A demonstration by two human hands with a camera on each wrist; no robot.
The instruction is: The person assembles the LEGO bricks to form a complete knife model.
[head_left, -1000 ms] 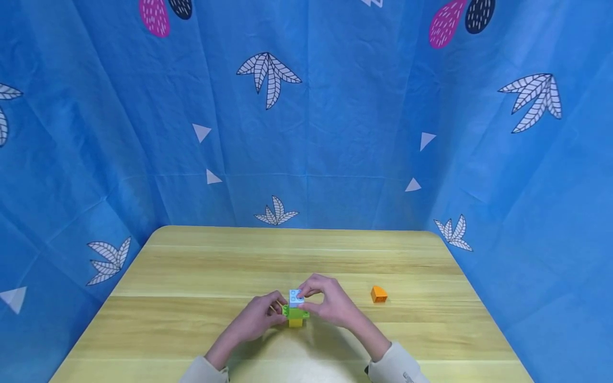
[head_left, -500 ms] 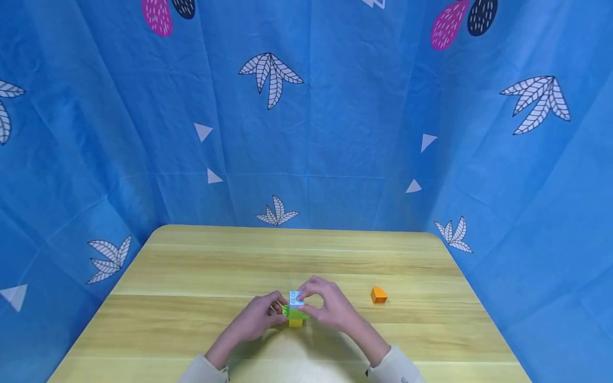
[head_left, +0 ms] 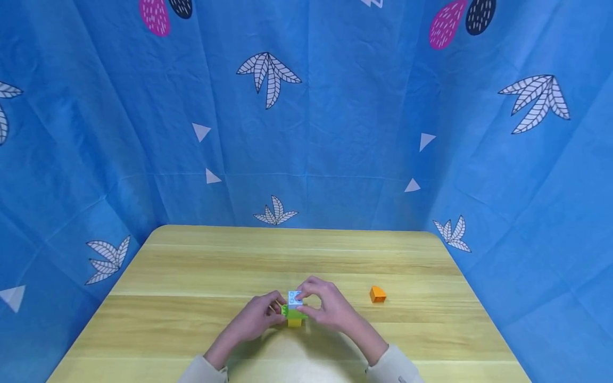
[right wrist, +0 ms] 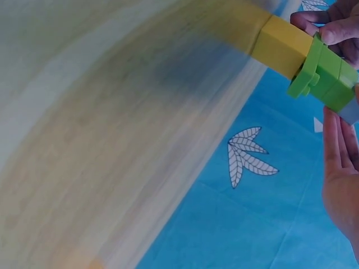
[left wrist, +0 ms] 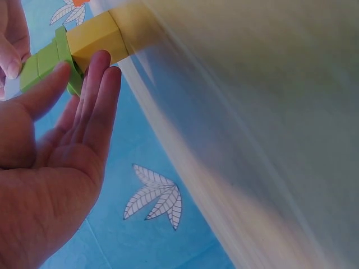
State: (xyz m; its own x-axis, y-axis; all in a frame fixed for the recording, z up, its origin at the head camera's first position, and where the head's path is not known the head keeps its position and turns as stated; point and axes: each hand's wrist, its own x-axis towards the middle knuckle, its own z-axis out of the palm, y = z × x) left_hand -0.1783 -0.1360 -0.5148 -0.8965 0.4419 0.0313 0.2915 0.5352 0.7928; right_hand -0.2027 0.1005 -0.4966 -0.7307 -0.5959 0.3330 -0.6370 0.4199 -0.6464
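A small stack of toy building bricks stands upright on the table between the hands. At its bottom is a yellow block, with a wider green plate over it. Green bricks sit above the plate, and a light blue brick with studs tops the stack. My left hand pinches the green plate from the left side, thumb and fingertips at its edge. With thumb and fingers, my right hand pinches the light blue brick from the right. The yellow block shows largely uncovered in the left wrist view.
An orange brick with a curved side lies on the wooden table, to the right of the right hand. Behind the table and along its sides hangs a blue patterned cloth.
My right thumb and fingers have come down slightly at the light blue brick, and the thumb now covers the right end of the green plate. The left hand stays in place.
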